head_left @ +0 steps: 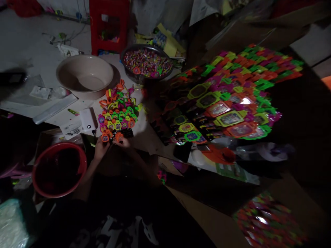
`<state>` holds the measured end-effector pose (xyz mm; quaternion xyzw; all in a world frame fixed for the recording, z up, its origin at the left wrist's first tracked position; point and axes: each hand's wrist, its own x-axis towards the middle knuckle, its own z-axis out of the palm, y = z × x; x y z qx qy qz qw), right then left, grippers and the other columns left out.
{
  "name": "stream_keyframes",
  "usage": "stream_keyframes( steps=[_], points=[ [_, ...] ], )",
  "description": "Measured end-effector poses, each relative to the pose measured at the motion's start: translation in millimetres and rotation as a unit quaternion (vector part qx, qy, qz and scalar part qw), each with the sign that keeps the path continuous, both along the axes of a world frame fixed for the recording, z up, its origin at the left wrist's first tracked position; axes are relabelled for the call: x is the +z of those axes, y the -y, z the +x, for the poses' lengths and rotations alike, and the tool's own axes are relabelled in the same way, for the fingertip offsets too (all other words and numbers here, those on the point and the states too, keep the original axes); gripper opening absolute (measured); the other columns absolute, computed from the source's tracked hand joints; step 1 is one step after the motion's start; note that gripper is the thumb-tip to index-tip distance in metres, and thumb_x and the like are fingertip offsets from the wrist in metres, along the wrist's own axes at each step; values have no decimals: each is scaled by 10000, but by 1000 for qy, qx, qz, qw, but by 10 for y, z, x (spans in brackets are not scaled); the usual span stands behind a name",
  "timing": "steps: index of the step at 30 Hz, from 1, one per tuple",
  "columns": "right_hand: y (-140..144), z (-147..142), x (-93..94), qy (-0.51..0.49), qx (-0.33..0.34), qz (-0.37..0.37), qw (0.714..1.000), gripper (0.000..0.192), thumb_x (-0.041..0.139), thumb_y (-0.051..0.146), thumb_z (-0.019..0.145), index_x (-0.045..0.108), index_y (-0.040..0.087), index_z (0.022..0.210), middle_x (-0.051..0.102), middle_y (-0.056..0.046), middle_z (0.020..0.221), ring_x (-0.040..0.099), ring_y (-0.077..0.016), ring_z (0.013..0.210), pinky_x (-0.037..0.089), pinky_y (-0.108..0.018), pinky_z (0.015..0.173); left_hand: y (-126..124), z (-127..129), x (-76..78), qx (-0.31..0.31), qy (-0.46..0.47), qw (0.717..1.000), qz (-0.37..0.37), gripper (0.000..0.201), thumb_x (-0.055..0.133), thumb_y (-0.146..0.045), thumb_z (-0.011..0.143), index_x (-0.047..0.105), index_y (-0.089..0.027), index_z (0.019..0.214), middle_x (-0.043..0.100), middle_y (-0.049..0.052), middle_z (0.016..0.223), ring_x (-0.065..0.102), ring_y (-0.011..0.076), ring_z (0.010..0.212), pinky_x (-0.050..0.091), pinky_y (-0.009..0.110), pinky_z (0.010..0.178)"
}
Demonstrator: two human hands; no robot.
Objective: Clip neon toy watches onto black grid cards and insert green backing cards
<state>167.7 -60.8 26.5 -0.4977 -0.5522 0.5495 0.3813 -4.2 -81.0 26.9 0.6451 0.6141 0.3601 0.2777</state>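
At the near edge of the white table, my left hand [101, 148] is closed, with its fingertips on an orange toy watch [105, 137]. Close beside it my right hand [124, 142] pinches another orange toy watch [119, 136]. Just beyond both hands lies a pile of toy watches [117, 115] in green, yellow, pink and orange, its near part in rows. The dark light hides parts of my fingers.
Beyond the pile stand a beige basin [84, 90] and a metal bowl of small colourful pieces [146, 62]. A white power bank [87, 120] lies left of the watches. A red basin [59, 194] sits low left. Many toy watches [232, 117] are stacked at right.
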Motion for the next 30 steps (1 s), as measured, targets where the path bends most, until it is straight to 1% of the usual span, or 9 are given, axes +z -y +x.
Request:
stream_keyframes(
  steps=[5,8,13,17,19,24,26,28,30],
  points=[
    [-17,-15,31,-36,-10,-13,999,396,698,528,679,677,161,826,723,-66,862,686,-228,857,544,-362,839,-12,-3,-42,-9,-9,1000,2,301,589,-280,822,601,-174,1103,629,115,1136,592,256,1111,474,406,984],
    [7,-26,14,-42,11,-17,999,388,677,506,713,684,157,882,725,-67,875,692,-237,852,549,-374,828,-6,-26,-59,-18,-11,1000,9,317,589,-294,828,598,-165,1117,627,120,1131,595,253,1101,478,397,976],
    [33,11,58,64,13,38,997,335,662,419,785,691,194,1031,702,-60,1104,638,-250,1070,482,-380,969,21,-66,-86,-50,-14,999,6,366,597,-317,822,577,-157,1151,609,133,1175,576,266,1136,460,418,1005],
    [-51,-14,138,148,57,70,985,300,647,355,824,690,222,1089,693,-49,1144,625,-253,1099,472,-355,970,17,-93,-118,-52,-22,998,-7,357,598,-305,819,584,-163,1146,609,130,1180,567,268,1152,457,423,1013],
    [-84,-49,151,158,73,81,981,300,625,337,847,679,222,1119,688,-53,1156,620,-251,1106,468,-350,970,0,-99,-117,-53,-26,998,-12,351,595,-300,818,592,-161,1140,612,130,1183,569,268,1149,458,426,1014],
    [-39,-82,104,149,68,83,983,299,589,369,878,666,178,1094,688,-85,1117,619,-242,1057,462,-359,954,-47,-85,-40,-48,-45,998,-21,368,621,-328,796,622,-162,1124,608,125,1213,528,281,1211,432,430,1048],
    [-3,3,100,119,73,87,986,319,579,372,881,641,170,1120,679,-80,1120,615,-222,1046,468,-343,937,-53,-65,-3,-49,-48,997,-22,396,636,-360,786,630,-164,1130,613,122,1202,528,285,1210,429,431,1050],
    [9,177,120,104,64,95,988,318,576,368,876,625,178,1127,672,-65,1116,613,-202,1035,471,-320,924,-55,-31,21,-40,-37,998,-21,456,673,-402,757,631,-165,1145,616,123,1185,542,288,1186,443,428,1034],
    [-31,419,156,123,2,101,987,281,560,357,873,634,178,1077,676,-62,1066,621,-192,996,476,-305,908,-61,16,33,-8,-16,1000,-20,513,717,-437,714,637,-168,1143,616,123,1172,557,287,1159,464,416,1008]
  ],
)
